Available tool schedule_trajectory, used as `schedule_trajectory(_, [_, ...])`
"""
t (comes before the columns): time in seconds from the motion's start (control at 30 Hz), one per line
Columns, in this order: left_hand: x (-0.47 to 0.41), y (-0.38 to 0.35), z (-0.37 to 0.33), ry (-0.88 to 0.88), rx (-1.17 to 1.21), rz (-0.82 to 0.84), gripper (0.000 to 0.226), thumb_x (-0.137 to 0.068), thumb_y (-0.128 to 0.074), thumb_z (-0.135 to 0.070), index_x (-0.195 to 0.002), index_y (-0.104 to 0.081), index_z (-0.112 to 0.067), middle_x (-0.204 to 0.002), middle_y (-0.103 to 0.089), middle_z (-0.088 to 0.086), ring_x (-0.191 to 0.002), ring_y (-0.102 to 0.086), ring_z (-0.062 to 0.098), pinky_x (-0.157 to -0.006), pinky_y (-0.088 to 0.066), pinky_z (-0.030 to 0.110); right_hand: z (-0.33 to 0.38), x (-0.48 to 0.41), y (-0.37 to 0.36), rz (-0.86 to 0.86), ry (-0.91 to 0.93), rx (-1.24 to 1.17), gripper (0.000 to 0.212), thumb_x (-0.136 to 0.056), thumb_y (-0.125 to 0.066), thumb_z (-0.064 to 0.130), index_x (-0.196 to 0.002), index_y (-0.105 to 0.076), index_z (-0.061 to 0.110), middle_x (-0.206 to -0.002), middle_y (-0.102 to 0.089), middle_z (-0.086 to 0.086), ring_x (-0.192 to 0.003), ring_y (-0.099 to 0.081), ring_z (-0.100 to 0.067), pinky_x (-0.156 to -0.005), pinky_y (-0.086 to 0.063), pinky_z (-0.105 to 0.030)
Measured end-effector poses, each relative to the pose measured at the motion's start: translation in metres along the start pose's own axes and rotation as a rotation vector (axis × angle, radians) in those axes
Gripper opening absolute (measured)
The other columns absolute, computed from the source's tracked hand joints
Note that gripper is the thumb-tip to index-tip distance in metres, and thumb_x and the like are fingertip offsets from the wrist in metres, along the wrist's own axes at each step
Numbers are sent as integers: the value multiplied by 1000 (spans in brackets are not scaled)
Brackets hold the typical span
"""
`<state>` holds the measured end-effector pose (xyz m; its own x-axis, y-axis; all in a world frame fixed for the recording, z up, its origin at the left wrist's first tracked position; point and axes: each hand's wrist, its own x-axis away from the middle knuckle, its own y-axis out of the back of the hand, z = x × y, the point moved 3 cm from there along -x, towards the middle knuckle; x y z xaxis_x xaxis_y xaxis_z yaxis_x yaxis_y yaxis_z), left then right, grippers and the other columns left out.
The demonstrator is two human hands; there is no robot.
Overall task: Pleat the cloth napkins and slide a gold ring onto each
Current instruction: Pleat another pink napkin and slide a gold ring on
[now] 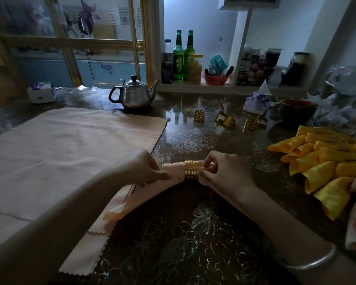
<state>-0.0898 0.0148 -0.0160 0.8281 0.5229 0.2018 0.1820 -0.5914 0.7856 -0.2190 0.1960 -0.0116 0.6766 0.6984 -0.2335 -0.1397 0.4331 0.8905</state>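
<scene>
Nearer me than the teapot (135, 95), my left hand (141, 171) grips the pleated napkin (172, 176), my right hand (224, 174) pinches its end beyond the gold ring (191, 169); next I'd ease the ring toward its middle.

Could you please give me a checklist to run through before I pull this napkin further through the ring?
1. The gold ring encircles the pleated napkin: ok.
2. The left hand grips the napkin left of the ring: ok.
3. The right hand pinches the cloth end right of the ring: ok.
4. Ring at the napkin's middle: not ok; most cloth trails left.
5. Pleats even inside the ring: cannot tell, hidden.
6. The spare rings wait on the table for the flat napkin: ok.
</scene>
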Motion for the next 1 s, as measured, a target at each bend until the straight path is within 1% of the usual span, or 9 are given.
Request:
schedule_trajectory(0.17, [3, -18, -8, 23, -65, -235, 20, -71, -83, -39, -73, -74, -21, -54, -60, -8, -51, -54, 6, -54, -44, 23, -3, -3, -5, 8, -82, -40, 17, -82, -73, 26, -98, -69, 21, -96, -71, 1, -90, -65, -16, -82, -53, -33])
schedule_trajectory(0.27, [5, -48, -11, 120, 536, -124, 13, -79, -78, -16, -76, -69, -8, -56, -62, 0, -44, -58, 7, -44, -46, 20, -5, -3, -7, -7, -130, -94, 16, -80, -74, 26, -94, -71, 18, -92, -71, 0, -87, -66, -16, -80, -55, -35])
schedule_trajectory(0.33, [7, -59, -18, 130, 724, -33, 16, -85, -72, -14, -82, -68, 1, -60, -64, 6, -44, -61, 9, -44, -50, 21, -7, -3, -8, -9, -137, -99, 16, -80, -74, 26, -94, -71, 18, -91, -71, 1, -87, -66, -15, -80, -55, -34])
schedule_trajectory(0.47, [-11, -31, -3, 79, 282, -183, 49, -95, -52, -48, -76, -69, -6, -70, -72, 9, -62, -69, 23, -65, -60, 40, -8, -1, -5, -15, -111, -83, 16, -82, -73, 27, -96, -71, 20, -95, -71, 1, -88, -65, -14, -81, -54, -33])
schedule_trajectory(0.6, [-15, -2, 7, -174, 53, -452, 14, -95, -55, -14, -89, -66, -20, -92, -71, 7, -68, -71, 25, -65, -60, 42, -8, -1, -4, -11, -92, -87, 17, -83, -72, 27, -99, -72, 23, -98, -72, 0, -90, -66, -13, -83, -54, -30])
schedule_trajectory(0.73, [-23, -14, -4, -455, 19, -238, 26, -92, -61, -9, -101, -70, -33, -104, -54, -9, -78, -67, 11, -61, -60, 36, -7, -1, -4, 0, -92, -99, 17, -82, -73, 27, -99, -73, 23, -99, -73, 0, -90, -67, -14, -83, -54, -30])
schedule_trajectory(0.8, [-37, -20, -5, -388, 158, -45, 34, -93, -58, -6, -91, -68, -38, -100, -56, -3, -74, -66, 15, -56, -59, 39, -8, -1, -3, 3, -96, -92, 17, -83, -73, 27, -99, -73, 24, -98, -73, 0, -89, -66, -13, -82, -53, -29])
schedule_trajectory(0.9, [-41, -19, -10, -198, 349, 169, 17, -94, -56, -2, -102, -66, -13, -86, -61, 7, -69, -66, 27, -46, -56, 33, -8, -2, -2, 15, -99, -82, 16, -84, -72, 29, -99, -73, 24, -97, -72, 2, -84, -61, -10, -77, -50, -25])
schedule_trajectory(1.0, [-37, -12, -15, -170, 350, 290, 12, -93, -57, 2, -101, -62, -6, -69, -65, 2, -55, -64, 16, -44, -54, 27, -8, -3, -2, 42, -93, -54, 16, -84, -72, 31, -98, -74, 23, -99, -71, 3, -86, -62, -10, -78, -52, -27])
